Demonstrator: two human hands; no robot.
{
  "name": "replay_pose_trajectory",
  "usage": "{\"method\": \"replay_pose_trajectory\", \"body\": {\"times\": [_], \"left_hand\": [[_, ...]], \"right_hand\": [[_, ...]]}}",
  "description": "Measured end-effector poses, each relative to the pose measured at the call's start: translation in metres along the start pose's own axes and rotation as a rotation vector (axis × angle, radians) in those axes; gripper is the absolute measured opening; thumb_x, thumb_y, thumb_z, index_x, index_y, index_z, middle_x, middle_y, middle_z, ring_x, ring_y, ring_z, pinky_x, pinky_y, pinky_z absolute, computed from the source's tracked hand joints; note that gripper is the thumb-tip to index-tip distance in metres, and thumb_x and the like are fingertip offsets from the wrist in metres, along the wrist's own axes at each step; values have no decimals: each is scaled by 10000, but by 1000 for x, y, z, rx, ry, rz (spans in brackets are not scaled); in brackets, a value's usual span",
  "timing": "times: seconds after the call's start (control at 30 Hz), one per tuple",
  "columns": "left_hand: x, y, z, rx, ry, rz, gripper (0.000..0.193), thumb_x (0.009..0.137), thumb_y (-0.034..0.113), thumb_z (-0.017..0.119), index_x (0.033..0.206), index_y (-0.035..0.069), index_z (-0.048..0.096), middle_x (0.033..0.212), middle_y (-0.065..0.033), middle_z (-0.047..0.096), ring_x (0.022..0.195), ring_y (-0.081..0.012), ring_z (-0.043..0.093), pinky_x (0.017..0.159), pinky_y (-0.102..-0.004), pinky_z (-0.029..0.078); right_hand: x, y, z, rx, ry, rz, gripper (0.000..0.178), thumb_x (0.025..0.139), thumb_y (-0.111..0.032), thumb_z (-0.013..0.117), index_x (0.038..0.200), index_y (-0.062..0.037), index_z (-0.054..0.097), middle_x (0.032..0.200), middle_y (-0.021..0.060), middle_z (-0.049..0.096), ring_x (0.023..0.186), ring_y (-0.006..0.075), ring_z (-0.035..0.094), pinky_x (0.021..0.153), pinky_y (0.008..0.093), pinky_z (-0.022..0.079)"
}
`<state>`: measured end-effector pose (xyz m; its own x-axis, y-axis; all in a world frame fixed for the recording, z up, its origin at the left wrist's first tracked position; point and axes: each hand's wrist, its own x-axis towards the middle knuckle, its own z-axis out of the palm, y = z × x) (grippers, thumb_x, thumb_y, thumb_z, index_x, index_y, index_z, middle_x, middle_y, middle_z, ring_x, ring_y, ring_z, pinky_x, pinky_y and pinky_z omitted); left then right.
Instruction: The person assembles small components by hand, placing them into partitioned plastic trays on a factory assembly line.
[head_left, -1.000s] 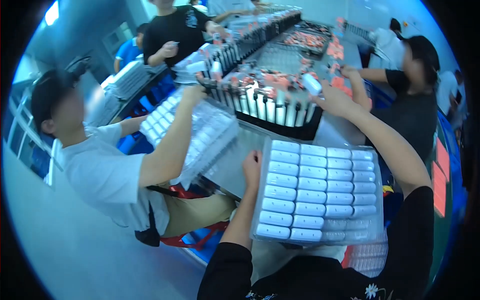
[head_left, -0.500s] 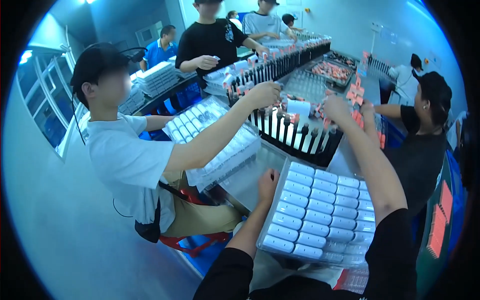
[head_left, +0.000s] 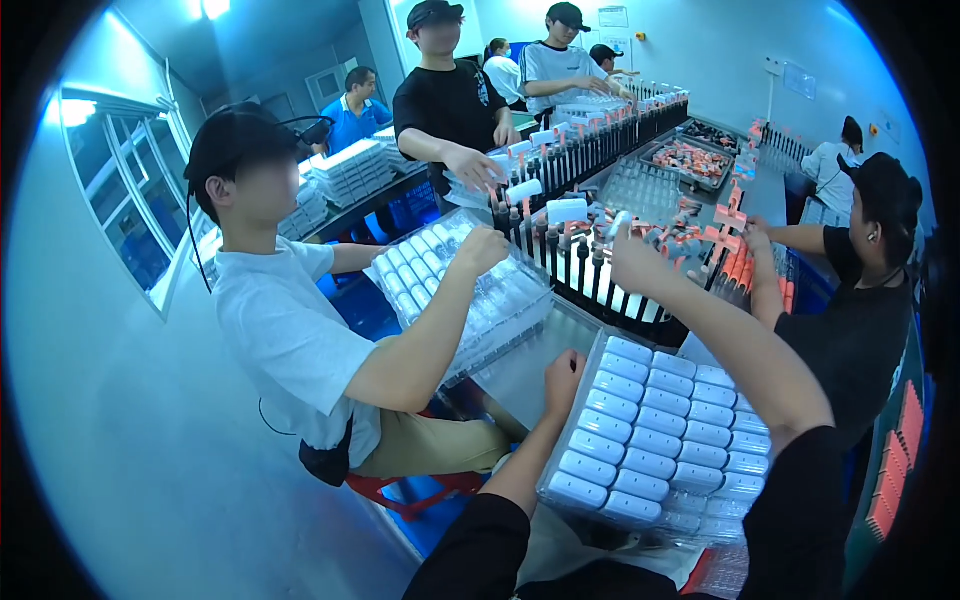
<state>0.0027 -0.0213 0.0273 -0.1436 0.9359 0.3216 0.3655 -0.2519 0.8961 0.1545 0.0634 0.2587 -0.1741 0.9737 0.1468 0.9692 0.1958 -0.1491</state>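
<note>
My right hand (head_left: 640,262) reaches out over the near end of the rack of black posts, its fingers closed on a small white plastic piece (head_left: 619,224). A white plastic shell (head_left: 567,210) sits on a post just left of it. My left hand (head_left: 565,374) is curled beside the left rim of a clear tray; something dark shows at its fingertips, too small to name. That tray (head_left: 552,462) leans toward me and holds rows of glossy white rounded cases (head_left: 654,438). Some pockets at its near right corner hold no case.
At left, a person in a white shirt (head_left: 300,320) sits by a stacked tray of white cases (head_left: 425,262). Another in black (head_left: 850,300) works at right beside orange pieces (head_left: 735,265). Black posts (head_left: 600,268) line the rack. A bin of orange parts (head_left: 690,160) stands farther back.
My right hand has moved left over the rack and now shows a white piece. The left neighbour's hand has drawn back from the posts toward their tray. The whole view has shifted slightly.
</note>
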Motion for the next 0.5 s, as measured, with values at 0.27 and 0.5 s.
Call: {"method": "replay_pose_trajectory", "body": {"times": [0.27,0.5], "left_hand": [[20,-25,1,94,-64,-12,346,1008,290,531,861,-15,604,838,-275,645,784,-476,627,691,-517,483],[15,-47,17,-292,-113,-29,154,872,125,671,832,-17,627,721,-142,660,646,-161,578,614,-351,474]], "right_hand": [[-289,-20,-32,256,30,-488,447,849,-178,771,1237,-15,621,1338,209,539,1219,399,544,1027,470,473],[-367,-17,-7,23,31,-294,604,858,-349,776,1280,41,590,1259,188,559,1127,323,557,953,429,477]]}}
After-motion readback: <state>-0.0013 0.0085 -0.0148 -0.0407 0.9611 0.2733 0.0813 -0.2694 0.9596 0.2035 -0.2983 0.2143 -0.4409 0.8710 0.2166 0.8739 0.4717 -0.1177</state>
